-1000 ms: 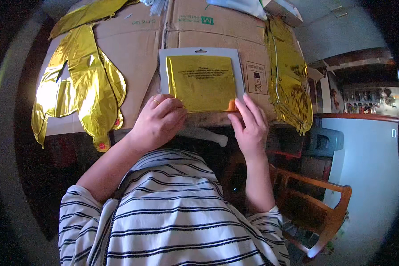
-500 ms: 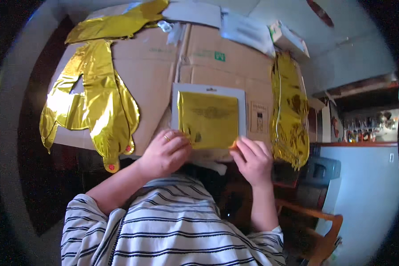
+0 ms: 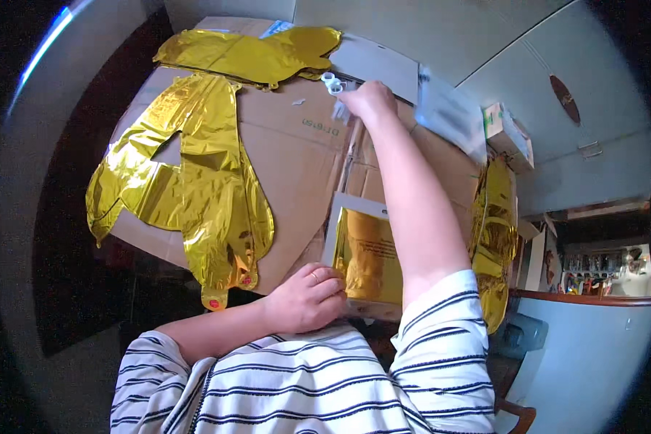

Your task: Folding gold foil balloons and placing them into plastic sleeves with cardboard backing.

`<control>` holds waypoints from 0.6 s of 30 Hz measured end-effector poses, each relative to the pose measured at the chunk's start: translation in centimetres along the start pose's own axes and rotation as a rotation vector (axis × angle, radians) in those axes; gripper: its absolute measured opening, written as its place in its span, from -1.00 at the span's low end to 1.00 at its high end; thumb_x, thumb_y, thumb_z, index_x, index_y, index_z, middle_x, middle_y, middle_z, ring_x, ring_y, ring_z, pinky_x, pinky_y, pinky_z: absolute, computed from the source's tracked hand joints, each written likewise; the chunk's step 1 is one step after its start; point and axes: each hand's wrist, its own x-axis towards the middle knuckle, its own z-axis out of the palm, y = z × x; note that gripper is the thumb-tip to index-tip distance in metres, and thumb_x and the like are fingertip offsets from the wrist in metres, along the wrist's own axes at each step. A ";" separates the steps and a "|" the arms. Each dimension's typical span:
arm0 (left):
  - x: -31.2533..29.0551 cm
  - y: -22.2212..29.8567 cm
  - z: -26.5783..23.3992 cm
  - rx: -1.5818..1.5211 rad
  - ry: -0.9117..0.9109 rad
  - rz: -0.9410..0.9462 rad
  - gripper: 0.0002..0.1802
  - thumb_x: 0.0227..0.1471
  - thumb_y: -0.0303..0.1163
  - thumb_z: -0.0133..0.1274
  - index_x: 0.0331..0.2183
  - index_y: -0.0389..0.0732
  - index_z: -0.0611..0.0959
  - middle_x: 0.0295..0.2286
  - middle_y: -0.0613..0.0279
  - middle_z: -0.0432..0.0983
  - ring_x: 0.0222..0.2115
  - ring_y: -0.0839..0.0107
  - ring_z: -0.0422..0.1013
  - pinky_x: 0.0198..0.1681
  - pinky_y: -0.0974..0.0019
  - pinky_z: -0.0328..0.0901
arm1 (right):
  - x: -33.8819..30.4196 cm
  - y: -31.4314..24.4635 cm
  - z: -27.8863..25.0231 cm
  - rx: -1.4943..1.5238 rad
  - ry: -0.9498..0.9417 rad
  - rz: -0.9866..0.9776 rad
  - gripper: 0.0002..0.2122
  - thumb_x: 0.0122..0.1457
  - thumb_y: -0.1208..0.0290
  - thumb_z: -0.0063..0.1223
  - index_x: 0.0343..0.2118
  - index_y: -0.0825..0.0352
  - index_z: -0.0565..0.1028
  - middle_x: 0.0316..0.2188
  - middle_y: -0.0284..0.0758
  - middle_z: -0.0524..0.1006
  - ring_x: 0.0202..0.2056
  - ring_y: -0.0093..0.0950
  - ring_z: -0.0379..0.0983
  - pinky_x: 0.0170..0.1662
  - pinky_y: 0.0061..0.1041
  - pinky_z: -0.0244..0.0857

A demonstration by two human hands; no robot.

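My right hand (image 3: 369, 102) is stretched to the far side of the cardboard, its fingers drawn together at two small white rings (image 3: 334, 86). A strip of clear plastic (image 3: 341, 111) lies beside them; the fingertips are partly hidden. Close to my body, my left hand (image 3: 308, 296) is curled around the near left corner of a flat gold foil sheet (image 3: 372, 253) on a white backing card (image 3: 332, 235). My right forearm covers part of that card. On the left spreads a large flat gold foil balloon (image 3: 213, 166) with red tabs at its near end.
Cardboard (image 3: 289, 155) covers the table. Another gold foil balloon (image 3: 253, 58) lies along the far left edge, and more gold foil (image 3: 493, 231) hangs over the right edge. A grey-white card (image 3: 376, 65), a clear plastic bag (image 3: 448, 108) and a white box (image 3: 510, 134) line the far side.
My right hand has left the foil sheet's near right corner and reached far forward to the white rings. My left hand stays at the near left corner. The view has shifted.
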 end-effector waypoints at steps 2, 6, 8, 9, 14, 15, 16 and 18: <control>0.1 -0.1 -0.2 0.009 0.001 0.002 -0.75 -0.19 -0.35 0.12 -0.37 -0.23 0.58 -0.30 0.16 0.45 -0.17 0.22 0.40 -0.05 0.13 0.33 | 1.1 -0.6 0.3 -0.055 -0.129 0.030 -0.57 -0.13 0.01 0.35 -0.46 0.38 0.64 -0.56 -0.22 0.63 -0.47 -0.34 0.60 -0.29 -0.34 0.48; 0.0 0.1 0.0 -0.005 0.013 -0.015 -0.74 -0.19 -0.34 0.11 -0.37 -0.23 0.58 -0.31 0.17 0.44 -0.18 0.21 0.39 -0.04 0.11 0.32 | 2.5 -0.5 1.5 -0.024 -0.312 0.180 -0.69 -0.09 0.14 0.33 -0.54 0.34 0.62 -0.62 -0.29 0.60 -0.58 -0.46 0.54 -0.40 -0.46 0.45; 0.0 -0.1 0.2 -0.001 0.013 -0.011 -0.74 -0.19 -0.33 0.10 -0.37 -0.23 0.58 -0.31 0.17 0.44 -0.19 0.21 0.39 -0.04 0.11 0.32 | 3.4 0.3 1.6 0.020 -0.357 0.220 -0.78 -0.04 0.26 0.29 -0.61 0.32 0.59 -0.68 -0.35 0.55 -0.69 -0.56 0.45 -0.53 -0.53 0.38; -0.3 -0.1 0.3 0.014 0.003 -0.025 -0.74 -0.19 -0.33 0.10 -0.36 -0.23 0.58 -0.31 0.17 0.44 -0.19 0.21 0.39 -0.04 0.11 0.32 | 3.2 -0.3 0.8 0.085 -0.423 0.241 -0.79 -0.02 0.29 0.28 -0.62 0.32 0.58 -0.71 -0.37 0.53 -0.72 -0.58 0.41 -0.57 -0.53 0.36; -0.3 0.0 0.3 0.026 -0.035 -0.017 -0.70 -0.24 -0.37 0.21 -0.34 -0.21 0.60 -0.25 0.15 0.47 -0.14 0.18 0.41 -0.08 0.10 0.33 | 2.7 3.0 -0.5 0.310 -0.509 0.295 -0.75 0.21 0.34 0.13 -0.58 0.32 0.53 -0.68 -0.40 0.49 -0.73 -0.64 0.33 -0.62 -0.57 0.27; -0.2 -0.2 0.2 0.020 -0.039 -0.015 -0.70 -0.22 -0.37 0.22 -0.33 -0.20 0.60 -0.24 0.17 0.47 -0.13 0.18 0.41 -0.08 0.10 0.33 | 2.2 3.8 -0.8 0.302 -0.504 0.254 -0.75 0.23 0.33 0.10 -0.54 0.34 0.53 -0.66 -0.37 0.51 -0.72 -0.62 0.36 -0.61 -0.57 0.28; -0.2 -0.1 0.3 0.023 -0.039 -0.015 -0.70 -0.21 -0.38 0.23 -0.32 -0.20 0.60 -0.24 0.17 0.48 -0.13 0.18 0.41 -0.08 0.10 0.33 | 1.6 4.9 -1.3 0.293 -0.497 0.215 -0.75 0.26 0.31 0.07 -0.50 0.36 0.53 -0.64 -0.35 0.52 -0.70 -0.61 0.39 -0.60 -0.57 0.29; -0.1 0.1 0.6 0.029 -0.038 -0.015 -0.70 -0.20 -0.38 0.24 -0.32 -0.20 0.61 -0.24 0.18 0.48 -0.14 0.18 0.41 -0.08 0.10 0.34 | -0.6 7.3 -3.0 0.287 -0.382 0.062 -0.75 0.27 0.31 0.01 -0.44 0.37 0.56 -0.62 -0.31 0.58 -0.61 -0.55 0.50 -0.48 -0.51 0.39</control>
